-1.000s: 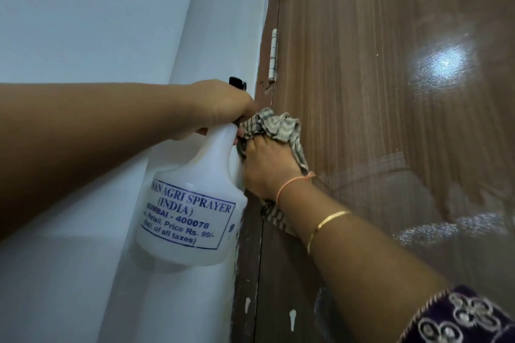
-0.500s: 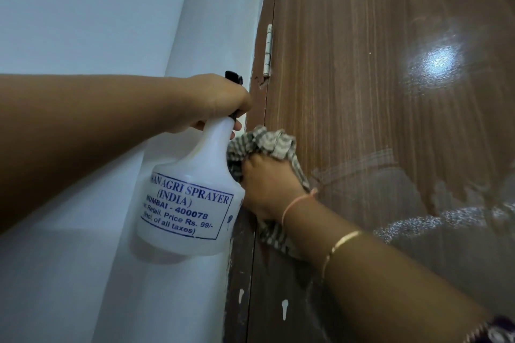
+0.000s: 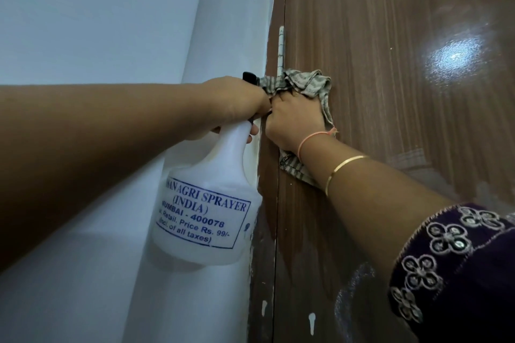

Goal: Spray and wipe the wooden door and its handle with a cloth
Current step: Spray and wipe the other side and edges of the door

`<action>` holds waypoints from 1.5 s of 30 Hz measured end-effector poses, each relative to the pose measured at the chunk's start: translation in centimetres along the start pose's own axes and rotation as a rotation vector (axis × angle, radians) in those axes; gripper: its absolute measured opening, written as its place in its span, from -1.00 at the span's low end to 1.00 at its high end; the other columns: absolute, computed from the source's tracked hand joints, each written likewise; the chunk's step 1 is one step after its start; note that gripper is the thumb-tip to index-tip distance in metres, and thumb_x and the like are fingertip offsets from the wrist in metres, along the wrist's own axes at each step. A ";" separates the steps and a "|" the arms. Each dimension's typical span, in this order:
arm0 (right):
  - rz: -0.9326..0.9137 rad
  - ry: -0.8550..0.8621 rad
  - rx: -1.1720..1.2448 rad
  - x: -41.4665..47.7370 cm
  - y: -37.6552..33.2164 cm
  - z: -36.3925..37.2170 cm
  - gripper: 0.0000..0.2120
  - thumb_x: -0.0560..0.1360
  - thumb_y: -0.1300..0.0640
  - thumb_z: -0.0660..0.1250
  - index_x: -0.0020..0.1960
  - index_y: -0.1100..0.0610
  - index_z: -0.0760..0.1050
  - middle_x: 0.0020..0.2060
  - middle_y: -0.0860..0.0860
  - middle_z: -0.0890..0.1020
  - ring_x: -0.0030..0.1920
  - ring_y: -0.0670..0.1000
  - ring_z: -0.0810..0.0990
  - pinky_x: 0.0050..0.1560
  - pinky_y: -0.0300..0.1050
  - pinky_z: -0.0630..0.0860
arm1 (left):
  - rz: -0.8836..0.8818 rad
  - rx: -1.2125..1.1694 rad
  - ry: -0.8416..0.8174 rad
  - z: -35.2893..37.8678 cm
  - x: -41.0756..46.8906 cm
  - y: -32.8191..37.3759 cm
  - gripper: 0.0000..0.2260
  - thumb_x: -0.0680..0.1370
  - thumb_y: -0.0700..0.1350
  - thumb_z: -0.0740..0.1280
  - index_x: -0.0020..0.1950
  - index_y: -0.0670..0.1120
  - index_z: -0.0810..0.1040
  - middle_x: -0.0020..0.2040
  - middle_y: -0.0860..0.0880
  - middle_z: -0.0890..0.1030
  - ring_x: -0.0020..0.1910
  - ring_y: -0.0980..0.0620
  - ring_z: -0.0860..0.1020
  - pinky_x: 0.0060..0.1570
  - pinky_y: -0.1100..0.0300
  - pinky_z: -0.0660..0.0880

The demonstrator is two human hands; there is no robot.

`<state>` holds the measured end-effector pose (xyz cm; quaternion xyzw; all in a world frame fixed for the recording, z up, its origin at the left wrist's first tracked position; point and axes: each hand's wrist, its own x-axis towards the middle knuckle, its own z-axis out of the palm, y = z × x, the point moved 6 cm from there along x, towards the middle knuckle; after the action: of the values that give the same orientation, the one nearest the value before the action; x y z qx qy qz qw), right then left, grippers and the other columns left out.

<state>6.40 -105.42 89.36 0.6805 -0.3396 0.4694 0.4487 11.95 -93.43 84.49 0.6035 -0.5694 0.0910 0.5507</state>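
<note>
Two grips were in view, close beside each other at the hinge edge of the door; contact between them could not be confirmed.

1. Left grip (image 3: 237, 106): closed around the neck of a translucent white plastic spray bottle (image 3: 206, 203) with a blue printed label. The bottle body hung below this grip, in front of the white painted wall (image 3: 111, 22). The black sprayer head (image 3: 250, 76) protruded just above the knuckles, on the side nearest the right grip.

2. Right grip (image 3: 292, 117): fingers curled into a bunched grey-and-beige striped cloth (image 3: 315, 83), holding it against the glossy brown wood-grain door (image 3: 390, 64). Folds of cloth stood out above the fingers, and a further flap showed below the wrist, lying flat on the door face.

3. Door edge: the upper cloth folds lay over the lower end of a white-painted metal hinge (image 3: 281, 47), which ran upward from the right grip. The brown door frame (image 3: 269, 175) ran down between the two grips and passed behind the bottle's edge.

4. Right forearm: a pink thread band (image 3: 312, 138) sat at the wrist, a thin gold bangle (image 3: 345, 167) further back, then a dark purple embroidered sleeve (image 3: 459, 273).

5. Door surface: a bright light reflection (image 3: 454, 56) showed well to the outer side of the right grip. White paint drips (image 3: 312, 323) marked the door far below both grips.
</note>
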 end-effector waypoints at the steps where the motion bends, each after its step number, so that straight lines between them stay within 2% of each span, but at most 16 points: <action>1: 0.023 0.023 -0.010 -0.1 0.0 0.0 -0.62 0.53 0.10 0.03 0.23 0.20 0.45 0.22 0.13 0.52 0.25 0.15 0.45 0.23 0.01 0.26 | 0.003 -0.005 0.011 -0.1 0.0 0.0 -0.88 0.54 -0.25 0.20 -0.20 -0.18 0.45 -0.26 -0.16 0.57 -0.25 -0.08 0.57 -0.13 0.13 0.54; 4: 0.062 0.059 -0.025 -0.1 0.1 0.2 -0.37 0.44 0.06 -0.18 0.38 0.26 0.34 0.33 0.19 0.41 0.38 0.21 0.31 0.40 0.13 0.03 | 0.000 -0.034 0.036 -0.2 0.0 0.1 -0.86 0.53 -0.25 0.23 -0.23 -0.19 0.44 -0.31 -0.16 0.51 -0.26 -0.14 0.53 -0.03 0.05 0.56; 7: 0.011 -0.008 -0.061 0.1 0.1 0.7 -0.47 0.56 0.02 -0.03 0.50 0.17 0.19 0.46 0.15 0.26 0.50 0.18 0.10 0.45 0.19 -0.12 | -0.026 -0.055 0.005 0.0 0.0 -0.1 -0.88 0.53 -0.26 0.24 -0.22 -0.19 0.44 -0.31 -0.15 0.50 -0.24 -0.11 0.53 0.00 0.04 0.57; 10: -0.082 -0.095 -0.083 -0.9 -0.3 0.6 -0.52 0.57 0.02 0.02 0.48 0.08 0.24 0.43 0.10 0.30 0.46 0.13 0.19 0.43 0.16 -0.04 | -0.045 -0.002 -0.050 0.5 -0.4 -0.3 -0.88 0.53 -0.26 0.21 -0.21 -0.18 0.44 -0.23 -0.16 0.56 -0.15 -0.10 0.56 0.09 0.02 0.55; 14: -0.150 -0.166 -0.050 -4.5 -2.2 0.9 -0.57 0.58 0.03 0.03 0.40 0.13 0.33 0.36 0.10 0.39 0.38 0.13 0.32 0.40 0.15 0.02 | -0.055 -0.002 -0.070 0.4 -0.9 -0.3 -0.89 0.53 -0.23 0.21 -0.19 -0.17 0.45 -0.24 -0.14 0.59 -0.13 -0.11 0.59 0.12 0.02 0.55; 17: -0.160 -0.221 0.007 -7.8 -3.7 2.0 -0.56 0.59 0.01 0.04 0.41 0.14 0.29 0.34 0.11 0.39 0.39 0.14 0.30 0.42 0.17 -0.01 | -0.046 -0.036 -0.086 0.4 -1.0 -0.5 -0.92 0.50 -0.24 0.22 -0.18 -0.17 0.47 -0.19 -0.16 0.62 -0.09 -0.15 0.63 0.16 -0.02 0.55; 20: -0.201 -0.255 0.021 -11.0 -5.1 3.2 -0.51 0.56 -0.01 0.09 0.45 0.13 0.24 0.35 0.12 0.37 0.41 0.16 0.24 0.43 0.21 -0.10 | -0.058 -0.047 -0.109 0.5 -1.1 -0.8 -0.94 0.50 -0.25 0.22 -0.11 -0.19 0.48 -0.22 -0.14 0.64 -0.17 -0.08 0.62 0.05 0.04 0.57; 23: -0.184 -0.264 0.089 -13.7 -5.6 4.0 -0.52 0.54 0.02 0.08 0.41 0.16 0.33 0.32 0.15 0.42 0.41 0.21 0.26 0.38 0.16 -0.17 | -0.058 -0.035 -0.112 0.4 -1.1 -0.9 -0.92 0.51 -0.25 0.22 -0.04 -0.21 0.48 -0.19 -0.16 0.64 -0.19 -0.09 0.62 -0.05 0.08 0.58; 24: -0.180 -0.243 0.094 -14.5 -5.7 4.0 -0.51 0.51 0.04 0.05 0.36 0.18 0.41 0.26 0.16 0.49 0.36 0.23 0.34 0.37 0.15 -0.11 | -0.057 -0.028 -0.114 0.4 -1.2 -0.9 -0.91 0.52 -0.25 0.22 -0.02 -0.21 0.48 -0.17 -0.17 0.65 -0.18 -0.09 0.62 -0.07 0.09 0.58; 26: -0.190 -0.250 0.063 -15.7 -5.7 3.8 -0.45 0.40 0.03 -0.01 0.20 0.17 0.58 0.08 0.16 0.62 0.20 0.24 0.52 0.35 0.18 0.14 | -0.057 -0.020 -0.119 0.4 -1.3 -0.9 -0.90 0.52 -0.24 0.22 0.00 -0.22 0.48 -0.15 -0.17 0.65 -0.16 -0.10 0.63 -0.07 0.09 0.58; 29: -0.191 -0.170 0.028 -15.7 -4.3 2.8 -0.50 0.34 0.03 0.04 0.00 0.18 0.66 -0.10 0.14 0.67 0.07 0.23 0.60 0.22 0.21 0.44 | -0.047 -0.031 -0.142 0.5 -1.6 -0.6 -0.90 0.53 -0.23 0.22 -0.04 -0.23 0.49 -0.16 -0.17 0.65 -0.21 -0.08 0.63 -0.09 0.10 0.58; 31: -0.141 -0.092 0.029 -15.2 -2.4 1.4 -0.61 0.33 0.06 0.14 -0.08 0.20 0.66 -0.16 0.15 0.67 -0.02 0.24 0.63 0.14 0.21 0.48 | -0.034 -0.042 -0.165 0.8 -1.9 -0.3 -0.90 0.53 -0.23 0.21 -0.08 -0.22 0.50 -0.16 -0.17 0.65 -0.24 -0.06 0.63 -0.16 0.15 0.58; 33: -0.065 -0.028 0.004 -15.0 0.1 -0.1 -0.72 0.30 0.06 0.23 -0.14 0.18 0.63 -0.22 0.13 0.65 -0.15 0.20 0.63 0.02 0.12 0.51 | -0.020 -0.060 -0.186 1.3 -2.4 0.0 -0.89 0.53 -0.23 0.22 -0.12 -0.21 0.51 -0.18 -0.16 0.65 -0.24 -0.05 0.63 -0.13 0.14 0.58; 37: 0.067 0.084 -0.069 -15.7 5.0 -3.5 -0.74 0.35 0.04 0.14 -0.20 0.15 0.54 -0.26 0.09 0.61 -0.25 0.15 0.60 -0.14 0.02 0.50 | 0.001 -0.137 -0.234 3.0 -4.1 0.8 -0.90 0.52 -0.24 0.22 -0.07 -0.23 0.51 -0.22 -0.14 0.64 -0.24 -0.06 0.64 -0.06 0.09 0.58; 42: 0.220 0.218 -0.169 -17.2 9.7 -6.7 -0.75 0.39 0.07 0.15 -0.17 0.20 0.52 -0.21 0.14 0.59 -0.19 0.20 0.57 -0.14 0.06 0.46 | 0.025 -0.255 -0.308 6.0 -6.8 1.4 -0.91 0.51 -0.24 0.25 -0.06 -0.23 0.51 -0.28 -0.12 0.63 -0.24 -0.06 0.62 -0.05 0.07 0.60; 45: 0.294 0.268 -0.250 -17.8 11.8 -8.0 -0.73 0.42 0.08 0.15 -0.16 0.23 0.54 -0.19 0.16 0.59 -0.13 0.19 0.56 -0.13 0.04 0.43 | 0.025 -0.299 -0.368 7.6 -8.5 1.5 -0.92 0.53 -0.25 0.23 -0.09 -0.24 0.49 -0.28 -0.13 0.60 -0.22 -0.07 0.60 -0.21 0.17 0.57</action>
<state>-12.56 -101.53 77.25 0.4942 -0.4280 0.5703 0.4973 3.94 -93.93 76.21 0.5146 -0.6748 -0.0989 0.5197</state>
